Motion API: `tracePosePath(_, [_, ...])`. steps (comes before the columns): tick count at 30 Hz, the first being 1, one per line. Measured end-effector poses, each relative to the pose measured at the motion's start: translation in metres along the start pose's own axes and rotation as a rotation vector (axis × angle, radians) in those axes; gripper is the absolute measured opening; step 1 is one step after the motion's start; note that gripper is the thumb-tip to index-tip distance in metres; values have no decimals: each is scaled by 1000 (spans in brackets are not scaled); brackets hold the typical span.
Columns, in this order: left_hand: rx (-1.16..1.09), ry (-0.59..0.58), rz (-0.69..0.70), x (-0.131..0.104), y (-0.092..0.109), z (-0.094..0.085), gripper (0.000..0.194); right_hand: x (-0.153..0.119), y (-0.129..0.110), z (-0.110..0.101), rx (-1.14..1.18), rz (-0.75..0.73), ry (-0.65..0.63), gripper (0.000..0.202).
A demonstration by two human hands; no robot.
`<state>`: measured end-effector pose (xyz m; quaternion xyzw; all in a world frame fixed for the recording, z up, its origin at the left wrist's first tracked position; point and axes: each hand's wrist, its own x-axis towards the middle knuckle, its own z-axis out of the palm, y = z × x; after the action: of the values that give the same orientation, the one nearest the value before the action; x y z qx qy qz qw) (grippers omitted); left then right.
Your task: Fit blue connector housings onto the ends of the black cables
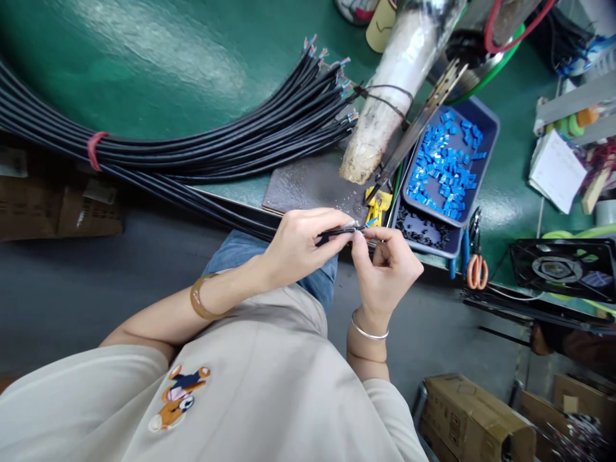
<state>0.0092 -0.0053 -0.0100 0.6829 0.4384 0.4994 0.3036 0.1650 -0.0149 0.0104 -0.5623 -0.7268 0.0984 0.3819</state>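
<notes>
My left hand [308, 247] is closed round a black cable [332, 235] near its stripped end, where a thin blue wire pokes out. The fingertips of my right hand [387, 263] pinch at that same end, right beside the left fingertips. Whether they grip the wire or a small part on it is too fine to tell. Beyond the hands, a yellow tool [378, 206] rests at the bench edge. A thick bundle of black cables [212, 154], with bared coloured wire ends and a red tie, lies on the green bench [192, 58] to the left.
A tray of blue connectors [443, 167] stands right of the hands, with a bin of small black parts [421, 231] below. A foil-covered duct [385, 96] hangs close ahead. Orange-handled scissors [476, 271], a fan [563, 269] and cardboard boxes [474, 417] are at right.
</notes>
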Motion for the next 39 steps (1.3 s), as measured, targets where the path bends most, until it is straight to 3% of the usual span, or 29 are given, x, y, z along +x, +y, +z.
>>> tracePosePath(3, [28, 20, 28, -1, -2, 3, 12, 1, 0, -1, -4, -23, -42, 11])
tracePosePath(7, [88, 5, 49, 1, -1, 1, 10, -1, 5, 0, 152, 75, -98, 9])
tracePosePath(9, [52, -83, 32, 4, 3, -6, 13, -2, 6, 2, 274, 110, -111, 10])
tracePosePath(13, [-149, -304, -85, 9, 10, -23, 15, -2, 4, 6, 447, 37, -108, 10])
tracePosePath(15, [-200, -309, -115, 7, 11, -26, 14, 1, 2, 5, 489, 18, -27, 11])
tracePosePath(20, [-224, -147, -211, 1, 6, -18, 15, 9, 6, -3, 486, -36, 393, 11])
tracePosePath(22, [-248, -127, -262, 1, 4, -15, 15, 9, 8, -5, 454, -46, 432, 11])
tracePosePath(25, [-278, -136, -300, 4, 3, -13, 16, 4, 11, -3, 358, -46, 353, 18])
tracePosePath(31, [-305, -87, -308, 9, 1, -10, 17, -1, 17, 6, 227, -162, 58, 14])
tracePosePath(39, [-373, -55, -362, 19, -2, -5, 15, 6, 17, 16, 199, -251, 108, 14])
